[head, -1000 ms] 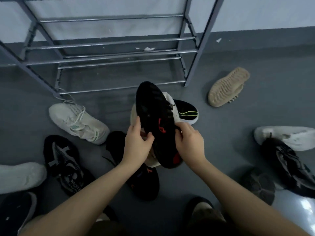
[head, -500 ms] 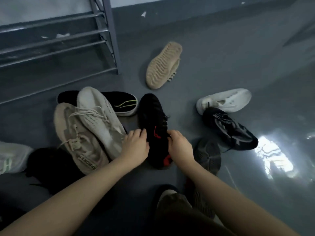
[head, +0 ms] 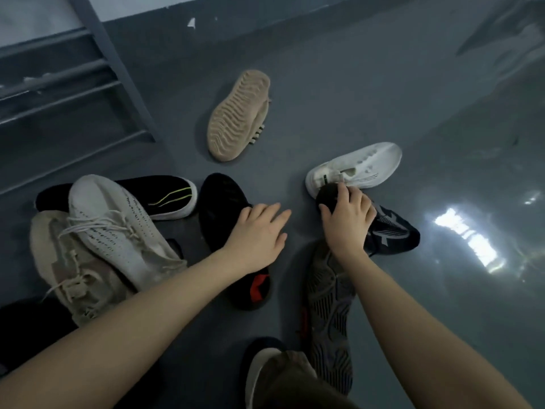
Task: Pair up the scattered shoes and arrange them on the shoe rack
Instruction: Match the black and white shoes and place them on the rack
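Two hands: both reach forward over the floor [head: 339, 93]
Left hand [head: 259, 231]: fingers relaxed, flat above black-and-red sneaker [head: 224, 208]
Right hand [head: 348, 222]: fingers grasping heel of black sneaker with white pattern [head: 389, 231], beside white sneaker [head: 362, 166]

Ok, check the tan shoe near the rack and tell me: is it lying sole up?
Yes, the tan shoe lies on the floor with its ridged sole facing the camera.

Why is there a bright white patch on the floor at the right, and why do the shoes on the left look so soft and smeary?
Head view: the white patch is glare, light reflected off the glossy grey floor. Head view: overall dim, and the pale laced shoes at left look slightly blurred. Head view: the wide lens bends the shoe rack bars near the edge.
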A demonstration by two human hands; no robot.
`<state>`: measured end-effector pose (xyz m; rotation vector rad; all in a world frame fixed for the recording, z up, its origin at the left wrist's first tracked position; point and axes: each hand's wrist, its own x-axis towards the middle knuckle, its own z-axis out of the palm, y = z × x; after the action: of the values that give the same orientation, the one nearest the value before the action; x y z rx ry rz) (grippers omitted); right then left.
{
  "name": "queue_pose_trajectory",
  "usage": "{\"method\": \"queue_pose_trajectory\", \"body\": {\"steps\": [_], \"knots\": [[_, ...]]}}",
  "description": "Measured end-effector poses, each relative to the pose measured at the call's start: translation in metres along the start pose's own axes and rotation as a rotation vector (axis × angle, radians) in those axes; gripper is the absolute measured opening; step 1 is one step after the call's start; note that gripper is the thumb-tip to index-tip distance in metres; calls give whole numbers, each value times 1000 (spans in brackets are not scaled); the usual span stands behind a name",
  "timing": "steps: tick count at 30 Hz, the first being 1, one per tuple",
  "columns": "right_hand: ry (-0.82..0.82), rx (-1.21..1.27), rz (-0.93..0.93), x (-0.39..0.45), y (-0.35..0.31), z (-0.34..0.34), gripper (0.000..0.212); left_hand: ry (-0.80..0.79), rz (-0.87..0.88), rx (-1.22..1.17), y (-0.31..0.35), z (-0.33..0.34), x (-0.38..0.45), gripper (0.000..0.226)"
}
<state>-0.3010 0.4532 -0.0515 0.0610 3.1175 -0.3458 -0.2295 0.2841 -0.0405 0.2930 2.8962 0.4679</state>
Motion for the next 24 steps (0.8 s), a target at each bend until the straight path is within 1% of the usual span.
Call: {"method": "queue_pose_trajectory", "body": {"steps": [2,5,7,9,14,15,17,19,21,22,24], "knots": [[1,4,28,4,6,1,65,-16,61,20,11,-1,24,55],[-46,71,91,5,16,0,75,-99,99,1,22,3,52,61],[-67,88,50,7,22,0,76,-136,94,-21,24,8,62,63],[-87,79,5,16,27,-3,79,-124,72,-59,23,13,69,60],[-258,36,-86,23,46,-6,102,-107,45,-190,21,15,81,51],[-253,41,-107,20,49,-4,101,-113,45,-204,21,15,83,51],[-183,63,-142,15,53,-1,90,-112,47,-258,25,16,88,54],[-140,46,-203,14,50,-1,82,-76,33,-386,32,17,91,55],[-103,48,-284,10,40,-4,79,13,-18,-551,33,11,88,52],[-78,61,-322,7,32,-5,78,70,-38,-595,30,5,83,51],[-39,83,-410,-1,8,-11,77,157,-56,-607,13,-11,60,50]]}}
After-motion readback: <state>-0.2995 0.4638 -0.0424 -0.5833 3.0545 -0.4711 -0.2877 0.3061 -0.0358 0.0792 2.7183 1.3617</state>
